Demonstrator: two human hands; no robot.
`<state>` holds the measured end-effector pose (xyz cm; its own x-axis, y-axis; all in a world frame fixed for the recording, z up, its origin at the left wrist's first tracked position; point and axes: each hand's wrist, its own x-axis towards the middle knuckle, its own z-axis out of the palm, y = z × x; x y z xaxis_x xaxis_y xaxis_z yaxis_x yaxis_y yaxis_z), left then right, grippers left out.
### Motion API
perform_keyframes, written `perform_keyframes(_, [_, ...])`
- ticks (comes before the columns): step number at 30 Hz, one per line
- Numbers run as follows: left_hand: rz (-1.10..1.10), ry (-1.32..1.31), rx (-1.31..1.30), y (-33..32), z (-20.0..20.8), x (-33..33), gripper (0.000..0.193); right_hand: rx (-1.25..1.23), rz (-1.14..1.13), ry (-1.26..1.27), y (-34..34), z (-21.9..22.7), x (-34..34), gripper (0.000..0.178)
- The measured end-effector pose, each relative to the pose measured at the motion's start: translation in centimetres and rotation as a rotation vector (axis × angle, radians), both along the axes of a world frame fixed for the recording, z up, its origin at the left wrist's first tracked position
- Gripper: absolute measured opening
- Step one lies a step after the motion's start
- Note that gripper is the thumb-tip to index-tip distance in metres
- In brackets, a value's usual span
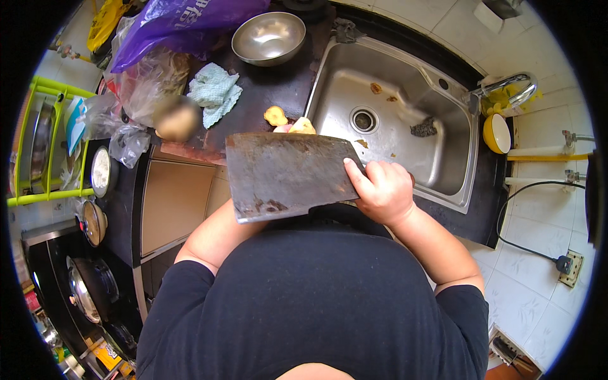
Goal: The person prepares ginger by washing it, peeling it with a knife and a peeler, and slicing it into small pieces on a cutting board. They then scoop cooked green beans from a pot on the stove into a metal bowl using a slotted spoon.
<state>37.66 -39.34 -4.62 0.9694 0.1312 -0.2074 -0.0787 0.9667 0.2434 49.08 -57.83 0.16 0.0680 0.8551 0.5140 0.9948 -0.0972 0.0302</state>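
Note:
My right hand (386,190) is closed round the handle of a wide, dark, stained cleaver (288,174), its thumb lying along the blade. The blade is turned with its broad side up, over the counter's front edge. My left forearm (221,234) runs up beneath the blade, which hides my left hand and its fingers. Just beyond the blade's top edge lie a yellow slice with a brown rim (275,116) and a pale yellow chunk (303,126); which vegetable they are I cannot tell.
A steel sink (335,82) with scraps and a dark scouring pad (424,127) is at right, a yellow bowl (497,133) beside it. A metal bowl (269,39), a pale blue cloth (214,93), a blurred round brown thing (177,119) and a purple bag (183,28) stand behind and left.

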Motion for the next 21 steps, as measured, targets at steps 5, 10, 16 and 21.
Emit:
perform_keyframes(5, [0.116,0.181,0.237,-2.4,2.8,1.5,0.029,-0.243,-0.477,0.249,-2.4,-4.1,5.1,0.014])
perform_keyframes(10, [0.160,0.242,0.234,-2.2,2.5,2.5,0.028,-0.068,-0.446,0.335,-5.1,-2.1,4.3,0.015])
perform_keyframes(16, [-0.120,-0.050,0.252,-1.9,2.2,1.5,0.028,0.021,-0.036,0.139,-4.2,1.9,0.6,0.055])
perform_keyframes(21, [0.007,-0.145,0.591,-3.0,3.0,0.9,0.026,0.016,-0.021,0.146,-4.1,1.9,0.5,0.053])
